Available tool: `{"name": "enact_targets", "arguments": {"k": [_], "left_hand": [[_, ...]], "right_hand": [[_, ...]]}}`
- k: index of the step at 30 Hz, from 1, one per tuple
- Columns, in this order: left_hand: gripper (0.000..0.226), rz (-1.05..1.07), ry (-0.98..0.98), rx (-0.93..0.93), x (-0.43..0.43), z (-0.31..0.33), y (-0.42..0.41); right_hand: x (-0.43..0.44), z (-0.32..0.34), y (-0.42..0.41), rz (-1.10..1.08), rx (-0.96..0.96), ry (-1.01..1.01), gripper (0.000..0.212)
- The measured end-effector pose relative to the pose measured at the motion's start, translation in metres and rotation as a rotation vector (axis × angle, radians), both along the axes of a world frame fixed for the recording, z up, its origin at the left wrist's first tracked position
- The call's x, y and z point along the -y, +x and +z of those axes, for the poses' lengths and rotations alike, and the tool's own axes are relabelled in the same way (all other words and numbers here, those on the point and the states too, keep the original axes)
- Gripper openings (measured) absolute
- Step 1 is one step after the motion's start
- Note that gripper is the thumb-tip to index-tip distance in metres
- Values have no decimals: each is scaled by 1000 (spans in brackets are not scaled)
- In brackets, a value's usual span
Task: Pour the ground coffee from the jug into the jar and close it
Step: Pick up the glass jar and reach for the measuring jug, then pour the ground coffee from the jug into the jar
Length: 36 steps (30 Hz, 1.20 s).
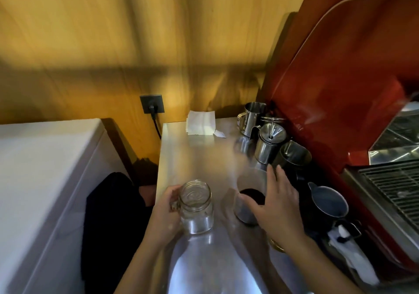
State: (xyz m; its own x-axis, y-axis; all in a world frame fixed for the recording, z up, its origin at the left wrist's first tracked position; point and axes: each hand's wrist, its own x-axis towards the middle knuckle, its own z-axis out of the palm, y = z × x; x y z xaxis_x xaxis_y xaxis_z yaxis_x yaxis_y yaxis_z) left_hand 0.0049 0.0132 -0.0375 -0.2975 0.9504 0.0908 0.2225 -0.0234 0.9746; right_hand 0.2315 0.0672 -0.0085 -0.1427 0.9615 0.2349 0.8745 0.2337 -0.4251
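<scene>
A clear glass jar [196,206] stands upright and open-mouthed on the steel counter [192,155], with nothing visible inside. My left hand [166,211] wraps around its left side. To its right stands a clear jug [249,199] holding dark ground coffee in its lower part. My right hand [275,200] is curled around the jug's right side, fingers spread over its rim. No lid for the jar is in view.
Several steel pitchers [269,139] and a dark pitcher [328,203] crowd the counter's right edge beside a red espresso machine [340,112]. Folded white paper [200,122] lies at the back. A white appliance [45,169] and a dark cloth [113,214] sit left.
</scene>
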Motion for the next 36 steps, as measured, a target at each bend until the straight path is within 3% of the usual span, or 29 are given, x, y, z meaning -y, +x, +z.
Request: {"name": "enact_targets", "arguments": {"k": [3,8,13,22,24,26,30,36], "left_hand": [[58,3,-14,-22,0,-3,-2],[59,20,-51,-66,0,-7,-7],[62,27,-89,-109,-1,-7,-9],[45,59,-100,-114,3,-6,-7],[44,101,-109,-129,5,-9,-6],[40,170,-125,-147,8,-14,-3],[30,265,-167,-175,16,-22,2],[33,271,-224,-163,19,-25,2]], "right_hand": [[-1,-11,8,-4,-69,-146,102],[-13,-10,12,125,-307,-216,93],[-42,-5,20,357,-269,-455,102],[-66,-3,25,467,-295,-665,105],[-59,-9,27,395,-377,-668,95],[-50,-20,29,357,-434,-641,70],[-37,-37,32,266,-376,-598,19],[-31,-24,29,223,-668,-475,19]]}}
